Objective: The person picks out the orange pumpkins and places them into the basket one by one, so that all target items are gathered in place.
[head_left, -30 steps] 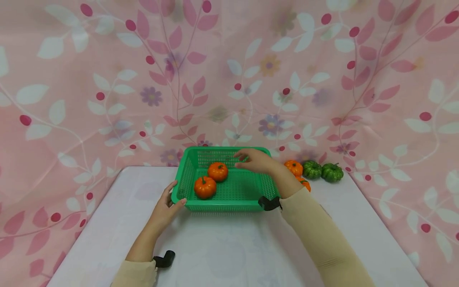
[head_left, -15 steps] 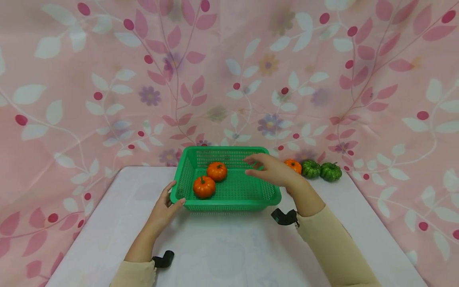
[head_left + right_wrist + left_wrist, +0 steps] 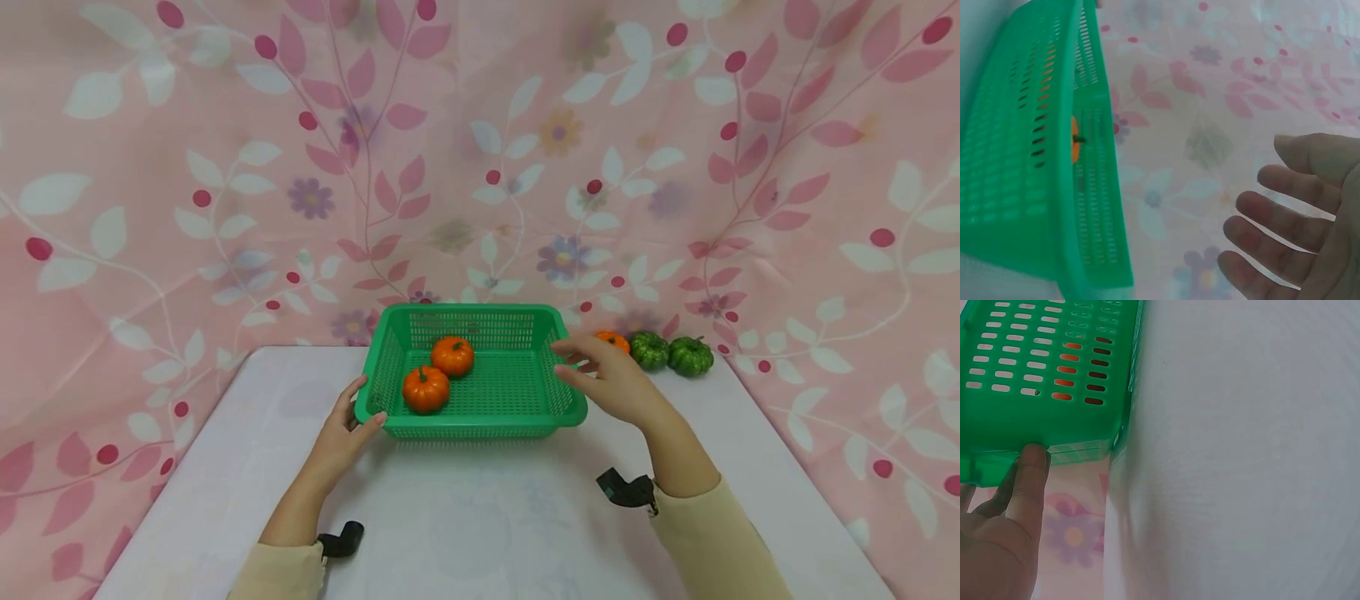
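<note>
A green slotted plastic basket (image 3: 487, 422) stands on the table with two small orange pumpkins, one (image 3: 426, 389) near its front left and another (image 3: 452, 357) just behind. My left hand (image 3: 341, 437) holds the basket's front left corner, thumb at the front rim and fingers along the left side. In the left wrist view a digit (image 3: 1034, 469) touches the basket's rim. My right hand (image 3: 611, 383) hovers at the basket's right rim, fingers apart and nothing in them. The right wrist view shows the right hand (image 3: 1310, 219) clear of the basket (image 3: 1016, 187).
Right of the basket, an orange pumpkin (image 3: 613, 340) peeks out behind the right hand, beside two green pumpkins, one (image 3: 649, 351) nearer and one (image 3: 691, 357) farther right. A white cloth covers the table (image 3: 465, 517). A pink floral curtain (image 3: 480, 167) hangs behind it.
My right hand has moved right, from over the basket's inside to its right rim. It now hides the front orange pumpkin outside the basket. My left hand stays at the corner.
</note>
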Tool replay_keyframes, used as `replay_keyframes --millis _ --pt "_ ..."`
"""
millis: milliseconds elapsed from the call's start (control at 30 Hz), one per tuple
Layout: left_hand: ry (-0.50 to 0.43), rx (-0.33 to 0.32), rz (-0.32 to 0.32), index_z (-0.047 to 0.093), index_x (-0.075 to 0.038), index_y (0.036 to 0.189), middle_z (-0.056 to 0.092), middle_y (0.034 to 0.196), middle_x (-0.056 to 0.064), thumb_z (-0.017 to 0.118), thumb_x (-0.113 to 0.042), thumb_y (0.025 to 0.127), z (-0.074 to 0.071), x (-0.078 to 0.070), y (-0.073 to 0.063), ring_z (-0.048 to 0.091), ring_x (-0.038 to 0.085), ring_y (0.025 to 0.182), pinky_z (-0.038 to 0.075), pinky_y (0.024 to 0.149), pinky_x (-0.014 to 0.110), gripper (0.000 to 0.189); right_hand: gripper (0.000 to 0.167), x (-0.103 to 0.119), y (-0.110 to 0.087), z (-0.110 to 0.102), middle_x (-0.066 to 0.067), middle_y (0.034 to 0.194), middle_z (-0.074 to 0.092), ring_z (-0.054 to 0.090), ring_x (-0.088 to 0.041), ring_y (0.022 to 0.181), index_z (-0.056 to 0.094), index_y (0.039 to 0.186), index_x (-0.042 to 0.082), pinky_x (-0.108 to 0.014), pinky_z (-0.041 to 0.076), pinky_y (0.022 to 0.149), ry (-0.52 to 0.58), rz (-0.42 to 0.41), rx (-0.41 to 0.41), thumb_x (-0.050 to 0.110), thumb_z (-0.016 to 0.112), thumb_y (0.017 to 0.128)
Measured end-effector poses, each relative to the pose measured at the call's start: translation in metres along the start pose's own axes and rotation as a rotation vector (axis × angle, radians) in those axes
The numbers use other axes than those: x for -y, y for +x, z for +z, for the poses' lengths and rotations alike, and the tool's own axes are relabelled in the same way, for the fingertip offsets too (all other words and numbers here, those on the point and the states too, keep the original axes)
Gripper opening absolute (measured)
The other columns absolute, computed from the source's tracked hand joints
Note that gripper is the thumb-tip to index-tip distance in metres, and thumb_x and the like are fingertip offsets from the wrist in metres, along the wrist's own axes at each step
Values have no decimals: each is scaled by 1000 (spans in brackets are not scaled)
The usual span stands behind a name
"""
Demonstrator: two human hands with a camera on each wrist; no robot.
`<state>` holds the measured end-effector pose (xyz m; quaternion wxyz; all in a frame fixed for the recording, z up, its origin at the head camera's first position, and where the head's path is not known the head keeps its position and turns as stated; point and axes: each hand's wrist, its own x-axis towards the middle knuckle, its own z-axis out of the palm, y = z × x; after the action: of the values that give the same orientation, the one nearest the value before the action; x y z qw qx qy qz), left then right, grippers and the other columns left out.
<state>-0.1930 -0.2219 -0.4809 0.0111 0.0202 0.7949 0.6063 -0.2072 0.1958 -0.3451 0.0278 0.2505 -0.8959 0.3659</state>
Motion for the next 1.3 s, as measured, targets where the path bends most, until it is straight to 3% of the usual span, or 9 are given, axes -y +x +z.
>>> replay_keyframes --millis 267,467,600,733,933,1067,1167,1300 --pt "-17 4 -10 18 -29 161 39 153 24 67 -26 98 -1 1 -1 40 36 140 35 109 55 79 33 -19 -16 -1 -10 120 66 67 -32 104 66 128 9 -51 55 83 -19 41 -159 27 64 100" --pt "-15 2 -13 18 -30 160 39 153 24 67 -27 98 -1 1 -1 39 38 141 34 110 57 79 26 -41 -24 0 -9 114 66 65 -28 99 68 121 10 -49 54 86 -28 69 -280 25 63 100" --pt "-11 2 -14 19 -30 160 38 154 24 68 -30 97 0 0 0 38 39 141 33 110 58 80 27 -57 -27 1 -9 114 65 64 -26 99 67 122 8 -34 54 86 -33 97 -352 23 64 100" --pt "-15 4 -19 19 -30 160 37 155 24 67 -29 98 0 -1 -1 37 38 142 34 110 58 79 29 -71 -29 2 -11 119 64 62 -25 102 66 123 5 -12 45 84 -23 137 -399 24 63 101" --pt "-17 7 -20 18 -31 160 35 156 23 67 -28 98 0 -2 -2 36 37 143 34 110 56 79 29 -88 -31 1 -13 120 64 63 -29 103 65 124 4 -5 39 82 -9 208 -436 21 62 101" --pt "-21 3 -22 18 -31 160 35 156 23 67 -28 98 0 -1 -2 37 37 143 35 110 56 79 30 -100 -32 2 -16 119 65 62 -30 106 65 125 2 -12 45 83 -9 252 -433 21 61 101" --pt "-24 0 -20 19 -31 160 36 155 23 68 -28 98 0 -1 -2 38 37 142 35 110 56 79 31 -109 -34 3 -17 119 64 60 -31 108 65 125 1 -30 52 88 -14 284 -422 21 61 101" --pt "-27 -1 -18 20 -30 160 37 155 23 68 -29 97 0 -1 -2 39 37 141 35 110 56 79 33 -120 -37 5 -19 123 62 59 -33 109 64 126 -1 -50 50 92 -20 311 -409 21 59 102"
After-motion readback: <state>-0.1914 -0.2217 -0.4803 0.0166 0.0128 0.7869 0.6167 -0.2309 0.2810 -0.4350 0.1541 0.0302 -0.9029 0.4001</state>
